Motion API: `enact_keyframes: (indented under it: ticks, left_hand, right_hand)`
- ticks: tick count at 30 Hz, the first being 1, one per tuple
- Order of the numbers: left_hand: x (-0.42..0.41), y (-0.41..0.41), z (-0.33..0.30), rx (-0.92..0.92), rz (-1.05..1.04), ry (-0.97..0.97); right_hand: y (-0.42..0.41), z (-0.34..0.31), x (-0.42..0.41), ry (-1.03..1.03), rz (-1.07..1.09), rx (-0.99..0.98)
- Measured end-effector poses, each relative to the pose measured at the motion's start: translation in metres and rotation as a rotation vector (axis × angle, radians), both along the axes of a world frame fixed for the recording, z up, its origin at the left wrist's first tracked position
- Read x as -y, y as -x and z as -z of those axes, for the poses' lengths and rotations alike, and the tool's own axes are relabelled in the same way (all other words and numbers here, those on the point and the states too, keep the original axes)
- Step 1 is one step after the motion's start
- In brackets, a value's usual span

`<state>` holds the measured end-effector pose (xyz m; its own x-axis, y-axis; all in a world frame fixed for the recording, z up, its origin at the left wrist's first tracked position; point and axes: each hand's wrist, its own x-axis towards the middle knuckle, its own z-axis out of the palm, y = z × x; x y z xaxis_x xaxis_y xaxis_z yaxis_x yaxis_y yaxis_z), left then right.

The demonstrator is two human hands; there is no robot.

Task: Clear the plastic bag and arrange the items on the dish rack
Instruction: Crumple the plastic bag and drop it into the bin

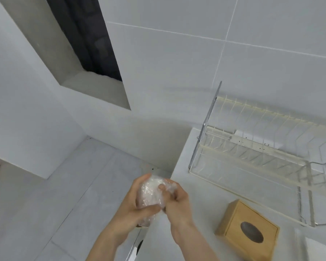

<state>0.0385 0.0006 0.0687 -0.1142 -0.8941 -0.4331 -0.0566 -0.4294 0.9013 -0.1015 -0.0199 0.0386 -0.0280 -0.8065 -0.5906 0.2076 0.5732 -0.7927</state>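
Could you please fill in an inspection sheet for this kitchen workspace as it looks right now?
Surface: white counter, bare in front of the rack.
Job's things: clear plastic bag crumpled between both hands, held over the counter's left edge; white wire dish rack at the back right, no dishes seen on it.
Clutter: wooden tissue box on the counter, near the rack's front.
Grippers: left hand and right hand both closed on the bag, fingers pressing into the plastic.
Cables: nothing seen.
Surroundings: white tiled wall, recessed window opening upper left, grey floor below.
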Motion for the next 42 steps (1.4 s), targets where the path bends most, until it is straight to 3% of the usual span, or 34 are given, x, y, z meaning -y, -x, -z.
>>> enact_keyframes:
  ticks: [3,12,17,21,26,28,31,33,36,42]
  left_hand:
    - [0.015,-0.022,0.025,0.060,-0.119,0.035]
    - [0.062,-0.097,0.156,0.185,-0.351,-0.079]
    - [0.083,-0.112,0.259,0.293,-0.278,-0.242]
    - [0.096,-0.111,0.343,0.202,-0.285,-0.427]
    - [0.100,-0.109,0.442,0.146,-0.227,-0.448]
    - [0.098,-0.105,0.472,0.208,-0.140,-0.405]
    - [0.094,-0.100,0.513,0.447,0.022,-0.329]
    - [0.089,-0.100,0.533,0.600,0.136,-0.311]
    - [0.085,-0.103,0.539,0.684,0.217,-0.366]
    - [0.096,-0.111,0.487,0.822,0.244,-0.251]
  right_hand:
    - [-0.027,0.012,0.019,-0.077,-0.096,0.022]
    - [-0.119,0.094,0.084,-0.252,-0.296,-0.195]
    - [-0.158,0.192,0.100,-0.337,-0.261,-0.403]
    - [-0.167,0.279,0.116,-0.431,-0.223,-0.527]
    - [-0.163,0.372,0.137,-0.502,-0.322,-0.727]
    - [-0.161,0.401,0.141,-0.495,-0.366,-0.777]
    - [-0.154,0.436,0.139,-0.481,-0.415,-0.832]
    - [-0.147,0.449,0.133,-0.498,-0.450,-0.870]
    - [-0.138,0.447,0.123,-0.510,-0.505,-0.908]
    - [-0.140,0.401,0.117,-0.451,-0.728,-1.050]
